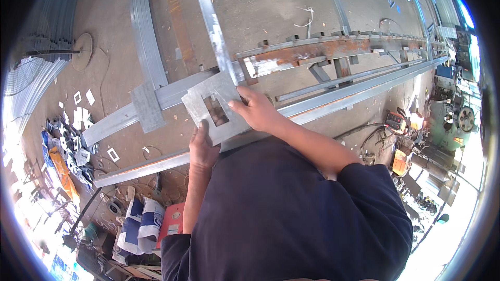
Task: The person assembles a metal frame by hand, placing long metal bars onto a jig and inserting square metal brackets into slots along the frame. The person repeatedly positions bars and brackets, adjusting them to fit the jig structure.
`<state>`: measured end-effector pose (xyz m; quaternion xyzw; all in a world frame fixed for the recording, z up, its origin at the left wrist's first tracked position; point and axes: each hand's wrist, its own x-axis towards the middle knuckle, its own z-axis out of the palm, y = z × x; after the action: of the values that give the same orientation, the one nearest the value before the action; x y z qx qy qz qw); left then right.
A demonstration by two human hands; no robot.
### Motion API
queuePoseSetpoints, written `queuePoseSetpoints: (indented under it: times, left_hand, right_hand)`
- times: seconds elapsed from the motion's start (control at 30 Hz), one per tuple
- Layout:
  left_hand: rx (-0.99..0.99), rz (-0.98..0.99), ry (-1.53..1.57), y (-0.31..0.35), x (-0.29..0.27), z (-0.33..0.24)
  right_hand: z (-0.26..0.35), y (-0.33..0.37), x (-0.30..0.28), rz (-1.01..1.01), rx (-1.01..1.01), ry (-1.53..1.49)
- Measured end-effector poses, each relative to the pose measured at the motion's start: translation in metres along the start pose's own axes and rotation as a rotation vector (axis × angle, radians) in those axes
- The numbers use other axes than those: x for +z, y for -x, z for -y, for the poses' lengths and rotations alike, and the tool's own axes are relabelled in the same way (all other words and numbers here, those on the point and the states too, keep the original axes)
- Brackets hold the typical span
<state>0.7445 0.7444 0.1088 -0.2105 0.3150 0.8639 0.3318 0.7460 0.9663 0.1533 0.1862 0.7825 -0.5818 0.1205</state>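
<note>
Between both hands I hold a flat grey metal plate [227, 129] with a rectangular cut-out in its middle. My left hand [203, 145] grips its near left edge, thumb on top. At the upper right edge, my right hand [255, 108] is closed on it, thumb over the face and the other fingers mostly hidden. Through the cut-out some fingers show. The plate is tilted above a metal frame, close to the end of a long steel bar [211, 21]. Left of it, another grey plate [147, 107] lies across a flat metal beam [115, 120].
A long rail [140, 170] crosses in front of me, with a rusty beam [312, 53] beyond on the right. Steel channels [145, 26] lie on the floor. Scraps and an orange bag [62, 171] are at left; rolls [152, 221] and a red box [174, 218] stand near.
</note>
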Motion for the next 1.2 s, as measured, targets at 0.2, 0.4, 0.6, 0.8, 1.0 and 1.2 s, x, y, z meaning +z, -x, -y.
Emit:
queuePoseSetpoints:
  times: [0.2,0.4,0.6,0.8,1.0,1.2]
  left_hand:
    - [0.116,-0.055,-0.130,-0.002,0.048,0.079]
    - [0.161,-0.184,-0.046,0.010,0.068,0.146]
    - [0.179,-0.269,-0.010,0.022,0.100,0.199]
    - [0.276,-0.307,0.021,0.026,0.108,0.205]
    - [0.473,-0.478,-0.869,0.020,0.069,0.126]
    - [0.544,-0.523,-0.211,-0.016,0.006,0.037]
  right_hand:
    - [-0.066,0.023,-0.096,-0.161,0.117,-0.224]
    - [-0.148,0.002,-0.246,-0.217,0.246,-0.484]
    - [-0.195,-0.002,-0.295,-0.169,0.233,0.219]
    - [-0.163,0.008,-0.285,-0.165,0.357,0.713]
    - [-0.207,0.016,-0.264,-0.359,0.182,0.688]
    - [-0.196,0.014,-0.254,-0.377,0.237,0.684]
